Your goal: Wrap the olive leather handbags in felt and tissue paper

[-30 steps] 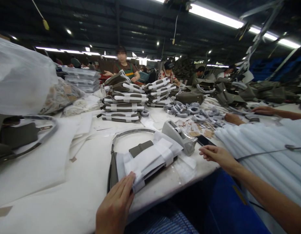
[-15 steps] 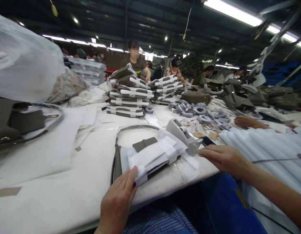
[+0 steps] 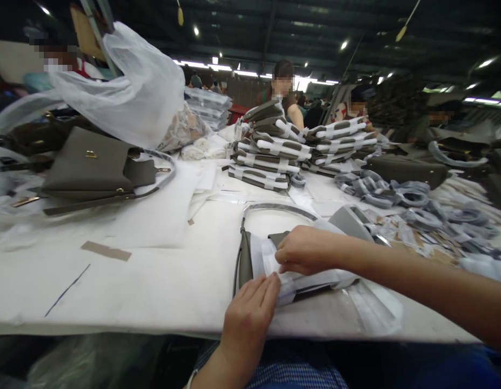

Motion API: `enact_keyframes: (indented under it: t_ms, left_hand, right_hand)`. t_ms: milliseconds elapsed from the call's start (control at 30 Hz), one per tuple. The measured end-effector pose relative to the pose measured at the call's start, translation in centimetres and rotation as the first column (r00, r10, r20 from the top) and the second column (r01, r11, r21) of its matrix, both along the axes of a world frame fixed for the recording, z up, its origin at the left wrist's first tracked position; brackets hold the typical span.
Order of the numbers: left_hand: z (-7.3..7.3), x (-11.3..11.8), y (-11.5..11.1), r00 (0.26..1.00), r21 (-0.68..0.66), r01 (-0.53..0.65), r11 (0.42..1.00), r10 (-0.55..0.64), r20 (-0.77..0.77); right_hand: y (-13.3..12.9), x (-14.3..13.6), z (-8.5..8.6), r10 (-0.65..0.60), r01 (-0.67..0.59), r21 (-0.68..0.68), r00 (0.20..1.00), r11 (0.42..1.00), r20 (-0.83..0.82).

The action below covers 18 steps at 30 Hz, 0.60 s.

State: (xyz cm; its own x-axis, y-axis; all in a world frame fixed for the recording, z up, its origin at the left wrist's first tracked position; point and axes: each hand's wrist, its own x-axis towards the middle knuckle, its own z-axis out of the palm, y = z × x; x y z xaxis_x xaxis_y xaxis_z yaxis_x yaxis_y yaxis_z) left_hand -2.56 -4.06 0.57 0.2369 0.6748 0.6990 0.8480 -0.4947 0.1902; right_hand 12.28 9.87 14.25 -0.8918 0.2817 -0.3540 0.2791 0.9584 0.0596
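A dark olive handbag (image 3: 245, 262) lies on the white table, partly wrapped in white sheet (image 3: 270, 256), its covered strap (image 3: 274, 207) looping away from me. My left hand (image 3: 250, 310) is closed on the near edge of the wrapped bag, fingers together on top and thumb hidden. Over the wrapping, my right hand (image 3: 305, 251) is bent into a pinch close to the left fingertips. Whatever is between its fingers cannot be made out. Behind the right forearm stands a grey tape dispenser (image 3: 351, 222), partly covered.
Wrapped bags are stacked (image 3: 266, 159) at the back, with a second stack (image 3: 341, 143) beside them. Another olive handbag (image 3: 90, 167) lies at left. Coiled grey-wrapped straps (image 3: 412, 194) and small tags spread at right. A co-worker (image 3: 293, 108) stands behind the stacks.
My right hand has moved left from beside the tape dispenser onto the wrapped bag. My left hand stays at the bag's near edge. The view has turned left.
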Motion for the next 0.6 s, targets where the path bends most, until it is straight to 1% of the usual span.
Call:
enact_keyframes:
  t_ms: [67, 167, 267, 333, 400, 500, 600]
  left_hand:
    - [-0.2, 0.0, 0.0, 1.000, 0.004, 0.002, 1.000, -0.002, 0.012]
    - [-0.4, 0.0, 0.1, 1.000, 0.017, 0.000, 1.000, 0.000, 0.031]
    - [-0.4, 0.0, 0.1, 0.998, 0.013, -0.013, 1.000, 0.012, 0.068]
    - [-0.3, -0.1, 0.1, 0.996, 0.022, -0.020, 1.000, 0.018, 0.084]
    - [-0.3, -0.2, 0.2, 0.997, 0.026, -0.002, 1.000, 0.001, 0.074]
    - [-0.1, -0.3, 0.3, 0.998, 0.020, 0.033, 0.999, -0.034, 0.055]
    - [0.1, -0.4, 0.4, 0.997, 0.014, 0.030, 0.999, -0.031, 0.067]
  right_hand:
    - [1.0, -1.5, -0.6, 0.008, -0.006, -0.017, 0.995, 1.000, 0.104]
    - [2.1, -3.3, -1.1, 0.022, -0.013, -0.053, 0.985, 0.998, 0.171]
    - [2.5, -4.9, -1.1, 0.042, -0.020, -0.089, 0.969, 0.996, 0.245]
    - [2.6, -5.9, -1.0, 0.062, -0.039, -0.092, 0.960, 0.995, 0.274]
    - [2.6, -6.5, -0.9, 0.095, -0.075, -0.080, 0.953, 0.994, 0.287]
    - [2.8, -7.1, -0.9, 0.158, -0.138, -0.087, 0.939, 0.987, 0.306]
    - [3.1, -7.5, -1.0, 0.184, -0.166, -0.086, 0.932, 0.982, 0.311]
